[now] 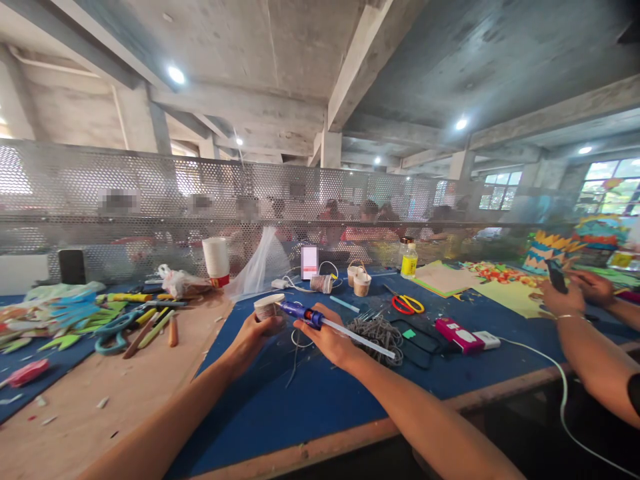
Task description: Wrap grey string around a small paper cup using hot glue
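Note:
My left hand (257,337) is closed around a small paper cup (266,307), tipped so its rim faces up and toward the right. A blue hot glue gun (303,313) is gripped in my right hand (327,337), its nozzle at the cup's side; whether it touches cannot be made out. A long white glue stick (360,339) sticks out of the gun's back end. Under my right wrist lies a tangled heap of grey yarn (377,333). Beyond my hands are a cup on its side (321,284) and two small cups with handles (362,283).
Red-and-yellow scissors (407,305), a pink box (459,335) and a glue bottle (409,261) lie to the right. A stack of paper cups (216,259) and blue scissors (117,331) are at left. A co-worker's hands (565,297) work at far right. A perforated metal screen (300,180) closes the back.

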Motion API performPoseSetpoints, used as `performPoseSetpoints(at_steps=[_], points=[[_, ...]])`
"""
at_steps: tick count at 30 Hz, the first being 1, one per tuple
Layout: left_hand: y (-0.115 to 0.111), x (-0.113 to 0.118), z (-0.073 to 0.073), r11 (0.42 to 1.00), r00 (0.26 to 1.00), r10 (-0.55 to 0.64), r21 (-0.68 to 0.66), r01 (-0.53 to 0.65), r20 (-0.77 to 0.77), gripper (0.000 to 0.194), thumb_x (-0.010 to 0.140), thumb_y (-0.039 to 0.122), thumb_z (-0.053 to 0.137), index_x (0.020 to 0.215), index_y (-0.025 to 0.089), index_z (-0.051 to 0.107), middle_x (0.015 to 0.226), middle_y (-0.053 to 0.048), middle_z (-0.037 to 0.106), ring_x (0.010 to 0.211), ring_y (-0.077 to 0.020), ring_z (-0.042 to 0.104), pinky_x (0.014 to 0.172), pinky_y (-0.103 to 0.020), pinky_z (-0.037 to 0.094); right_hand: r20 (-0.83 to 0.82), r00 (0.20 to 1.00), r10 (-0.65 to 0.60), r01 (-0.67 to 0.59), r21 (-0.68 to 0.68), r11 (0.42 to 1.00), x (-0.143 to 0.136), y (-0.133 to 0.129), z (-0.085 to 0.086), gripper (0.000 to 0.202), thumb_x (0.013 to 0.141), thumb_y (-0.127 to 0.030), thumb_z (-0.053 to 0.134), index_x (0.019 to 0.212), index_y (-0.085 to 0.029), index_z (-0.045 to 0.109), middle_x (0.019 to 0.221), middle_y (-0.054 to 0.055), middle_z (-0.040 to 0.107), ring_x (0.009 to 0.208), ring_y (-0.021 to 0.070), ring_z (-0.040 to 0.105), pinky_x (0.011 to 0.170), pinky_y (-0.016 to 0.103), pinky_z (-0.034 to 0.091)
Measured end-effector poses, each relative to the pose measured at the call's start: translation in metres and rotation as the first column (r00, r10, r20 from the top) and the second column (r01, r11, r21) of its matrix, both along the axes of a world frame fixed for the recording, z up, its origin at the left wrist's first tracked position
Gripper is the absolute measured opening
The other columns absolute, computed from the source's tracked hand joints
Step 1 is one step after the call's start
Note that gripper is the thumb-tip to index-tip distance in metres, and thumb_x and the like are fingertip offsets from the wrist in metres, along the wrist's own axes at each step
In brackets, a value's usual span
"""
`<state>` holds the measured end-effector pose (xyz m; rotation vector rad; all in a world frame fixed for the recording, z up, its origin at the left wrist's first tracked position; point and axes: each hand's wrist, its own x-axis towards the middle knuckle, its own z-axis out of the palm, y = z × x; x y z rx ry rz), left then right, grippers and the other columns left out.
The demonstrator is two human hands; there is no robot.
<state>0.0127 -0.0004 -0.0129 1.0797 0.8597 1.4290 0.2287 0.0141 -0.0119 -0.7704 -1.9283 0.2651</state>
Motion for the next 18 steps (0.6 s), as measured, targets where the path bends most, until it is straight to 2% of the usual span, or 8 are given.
performPoseSetpoints(at_steps=[8, 18], points=[[0.0011, -0.0012, -0.002, 0.999, 1.0, 0.003, 0.036, -0.002, -0.024, 0.051, 0.07, 0.029, 0.09, 0.116, 0.014, 0.075, 0.109, -0.012, 0.08, 0.102, -0.0293, 0.074, 0.101, -0.042, 0.052, 0.024, 1.0, -0.015, 0.013, 0.083, 0.997, 0.001, 0.0068, -0.0039, 0.037, 0.101, -0.053, 0.063, 0.081, -0.022, 0.062, 0.081, 0.003, 0.064, 0.074, 0.018, 0.061, 0.072, 0.028, 0.049], [0.0018, -0.0014, -0.0027, 1.0, 1.0, 0.001, 0.029, 0.0, -0.018, 0.053, 0.07, 0.028, 0.089, 0.119, 0.014, 0.074, 0.112, -0.012, 0.08, 0.105, -0.0299, 0.074, 0.101, -0.042, 0.054, -0.018, 1.0, 0.003, -0.001, 0.117, 0.993, 0.0005, 0.0097, -0.0061, 0.041, 0.102, -0.056, 0.061, 0.08, -0.022, 0.061, 0.078, 0.001, 0.062, 0.07, 0.0167, 0.06, 0.068, 0.027, 0.048]])
